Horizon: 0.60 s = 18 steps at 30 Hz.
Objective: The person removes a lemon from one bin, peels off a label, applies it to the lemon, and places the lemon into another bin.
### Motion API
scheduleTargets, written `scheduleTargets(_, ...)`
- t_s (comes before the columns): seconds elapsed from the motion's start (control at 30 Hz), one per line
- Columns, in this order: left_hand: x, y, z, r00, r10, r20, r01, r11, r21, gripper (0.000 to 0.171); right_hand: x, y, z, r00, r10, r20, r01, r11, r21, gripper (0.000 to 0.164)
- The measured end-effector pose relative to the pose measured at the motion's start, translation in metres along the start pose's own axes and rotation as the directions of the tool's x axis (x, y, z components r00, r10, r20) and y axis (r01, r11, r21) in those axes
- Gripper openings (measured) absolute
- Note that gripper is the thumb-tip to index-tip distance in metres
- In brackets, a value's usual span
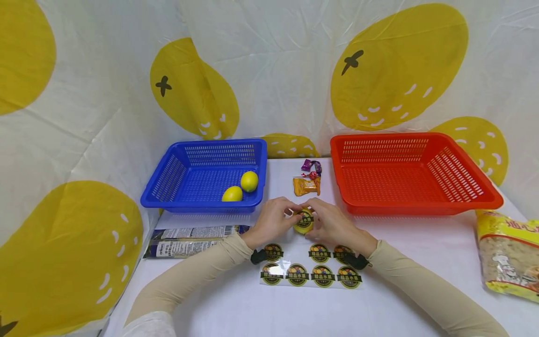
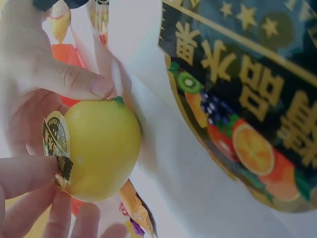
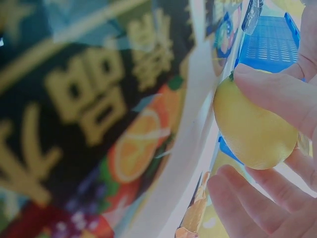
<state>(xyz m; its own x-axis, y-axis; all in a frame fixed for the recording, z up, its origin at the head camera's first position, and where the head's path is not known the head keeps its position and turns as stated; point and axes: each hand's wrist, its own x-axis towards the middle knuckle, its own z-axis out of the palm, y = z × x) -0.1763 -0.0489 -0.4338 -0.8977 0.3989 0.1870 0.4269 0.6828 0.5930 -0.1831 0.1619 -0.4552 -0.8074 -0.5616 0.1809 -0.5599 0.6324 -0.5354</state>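
A yellow lemon (image 2: 106, 148) with a small green stem end is between my two hands, above the table. A round black-and-gold fruit sticker (image 1: 305, 218) lies on its upper side. My right hand (image 1: 332, 222) grips the lemon, its thumb (image 3: 277, 94) by the stem end and its fingers (image 3: 252, 203) around the far side. On the sticker's left edge, my left hand (image 1: 273, 220) pinches with the thumb, its other fingers (image 2: 59, 213) bent beside the lemon. Below both wrists lies a clear sheet (image 1: 305, 281) with several more such stickers.
At the back left stands a blue basket (image 1: 204, 204) holding two lemons (image 1: 249, 181); a red basket (image 1: 414, 206) is at the back right. Wrapped sweets (image 1: 306, 186) lie between them. Dark packets (image 1: 185, 248) are beside my left forearm, and a yellow bag (image 1: 509, 257) sits far right.
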Motion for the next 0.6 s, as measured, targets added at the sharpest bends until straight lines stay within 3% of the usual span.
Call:
scheduleTargets(0.3,-0.0043,-0.0011,0.0037,0.994,0.021,-0.104,-0.003,0.985,0.175,0.017,0.0004,-0.0003,-0.0007,0.999,0.027,0.023,-0.027,1.0,-0.001,0.074)
scheduleTargets(0.47,-0.007,-0.003,0.0045,0.993,0.064,-0.095,-0.039,0.969,0.245,0.017,0.0016,-0.0009,-0.0005,0.999,0.024,0.033,-0.024,1.0,-0.006,0.075)
scheduleTargets(0.6,-0.009,-0.0034,0.0036,0.996,0.06,-0.068,-0.04,0.964,0.262,0.024,0.002,-0.0002,-0.0001,0.999,0.019,0.034,-0.019,1.0,-0.018,0.075)
